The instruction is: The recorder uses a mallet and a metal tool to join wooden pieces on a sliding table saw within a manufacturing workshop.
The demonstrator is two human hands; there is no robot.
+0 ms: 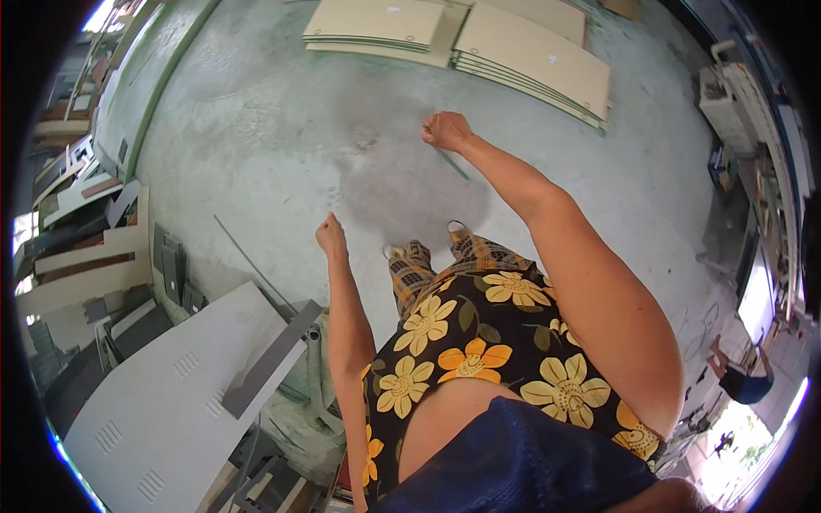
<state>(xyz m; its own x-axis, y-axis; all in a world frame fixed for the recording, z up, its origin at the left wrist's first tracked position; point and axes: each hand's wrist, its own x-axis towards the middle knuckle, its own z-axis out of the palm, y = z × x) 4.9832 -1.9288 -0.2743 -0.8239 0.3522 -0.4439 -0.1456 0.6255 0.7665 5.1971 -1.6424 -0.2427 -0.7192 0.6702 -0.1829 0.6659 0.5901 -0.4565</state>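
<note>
- On the left, a big, flat, pale grey sheet with small slots is leaning over a messy pile. It might be sliding down if somebody is bumping it.
- Next, a long, thin, grey rod is sticking out over the pale green-grey floor. A foot might be catching on it if the person is stepping that way.
- The bare left hand is hanging over the floor. Its fingers are curling in tight, and no thing is showing in them.
- In the middle, a dark patch is spreading in front of the shoes. I can't tell if it is wet or just shade; if wet, feet might be slipping.
- The bare right hand is making a fist, with its fingers bending right in. I can't tell if something small is hiding inside.
- A thin, straight, dark green strip is showing just beside that hand, under the arm. It is looking narrow and flat. If it is lying on the floor, a shoe might be treading on it.
- Farther out, the left stack of flat cream boards with green edges is resting low and looking neat.
- Beside it, the right stack of flat cream boards is looking fanned out, with edges not lining up. The top ones might be sliding if someone is pulling from below.
</note>
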